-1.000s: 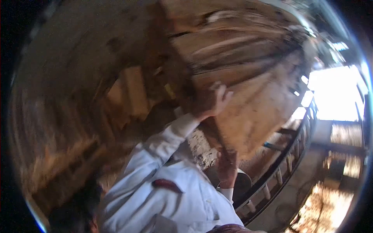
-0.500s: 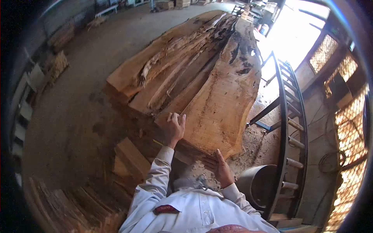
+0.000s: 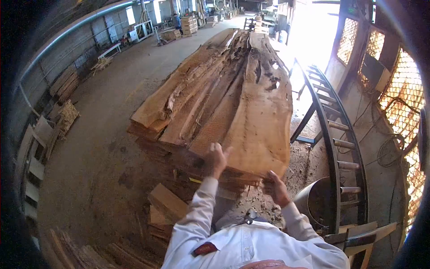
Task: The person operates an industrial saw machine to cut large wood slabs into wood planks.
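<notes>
A long live-edge wooden slab with dark cracks and holes toward its far end lies on top of a stack of rough boards. My left hand, slightly blurred, grips the slab's near left corner with curled fingers. At the near right corner, my right hand holds the end edge, thumb up by the top face and fingers lower down, partly in shadow. Left of the slab lie a saw-marked board and another slab with flaking bark.
A black metal roller frame runs along the right, with a metal drum by its near end. Wood offcuts lie at lower left. A distant person stands near stacked timber.
The view has tilted up, showing more of the far hall. Both hands stay at the slab's near end. More of the saw-marked board shows along the slab's left edge.
</notes>
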The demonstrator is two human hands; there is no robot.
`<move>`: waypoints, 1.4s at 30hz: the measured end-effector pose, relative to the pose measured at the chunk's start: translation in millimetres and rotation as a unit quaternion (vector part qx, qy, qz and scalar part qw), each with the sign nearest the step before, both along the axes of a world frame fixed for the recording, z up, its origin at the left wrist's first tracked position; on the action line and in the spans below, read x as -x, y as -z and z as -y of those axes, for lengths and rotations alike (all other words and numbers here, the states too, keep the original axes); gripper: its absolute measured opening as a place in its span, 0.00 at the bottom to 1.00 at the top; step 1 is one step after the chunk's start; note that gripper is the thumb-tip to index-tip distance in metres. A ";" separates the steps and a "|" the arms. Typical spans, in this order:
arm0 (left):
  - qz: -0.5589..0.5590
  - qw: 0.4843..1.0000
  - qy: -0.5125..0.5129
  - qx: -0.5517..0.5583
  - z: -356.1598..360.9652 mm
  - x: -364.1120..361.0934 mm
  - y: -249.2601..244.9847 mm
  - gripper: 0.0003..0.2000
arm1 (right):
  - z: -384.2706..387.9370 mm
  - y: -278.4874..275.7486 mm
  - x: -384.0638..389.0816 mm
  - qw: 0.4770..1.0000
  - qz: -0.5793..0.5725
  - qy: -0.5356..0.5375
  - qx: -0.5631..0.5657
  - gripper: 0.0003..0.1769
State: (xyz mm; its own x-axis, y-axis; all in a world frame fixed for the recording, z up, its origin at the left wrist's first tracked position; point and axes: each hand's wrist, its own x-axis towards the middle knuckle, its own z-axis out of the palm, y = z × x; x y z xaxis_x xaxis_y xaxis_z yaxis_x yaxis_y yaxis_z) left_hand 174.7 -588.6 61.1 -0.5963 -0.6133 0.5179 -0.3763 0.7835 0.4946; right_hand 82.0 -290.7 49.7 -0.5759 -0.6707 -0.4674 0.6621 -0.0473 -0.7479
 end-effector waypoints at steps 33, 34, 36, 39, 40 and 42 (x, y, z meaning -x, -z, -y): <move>0.066 0.920 0.185 -0.340 -167.8 -219.8 5.8 0.37 | -155.8 96.7 -123.3 0.966 -0.089 0.107 0.218 0.25; 0.069 0.925 0.184 -0.324 -155.7 -215.2 20.8 0.38 | -146.6 101.0 -116.8 0.954 -0.207 0.123 0.179 0.24; 0.074 0.935 0.182 -0.297 -122.9 -202.8 61.8 0.41 | -150.7 67.1 -136.1 0.968 -0.094 0.134 0.191 0.22; 0.127 0.928 0.179 -0.303 -131.2 -208.8 61.9 0.44 | -165.0 71.0 -141.3 0.969 -0.041 0.111 0.217 0.20; 0.130 0.918 0.190 -0.323 -128.0 -210.6 57.7 0.44 | -162.1 74.1 -141.8 0.966 -0.041 0.098 0.238 0.19; 0.060 0.910 0.133 -0.388 -164.4 -238.5 46.2 0.32 | -183.6 35.2 -183.7 0.964 -0.094 0.120 0.219 0.24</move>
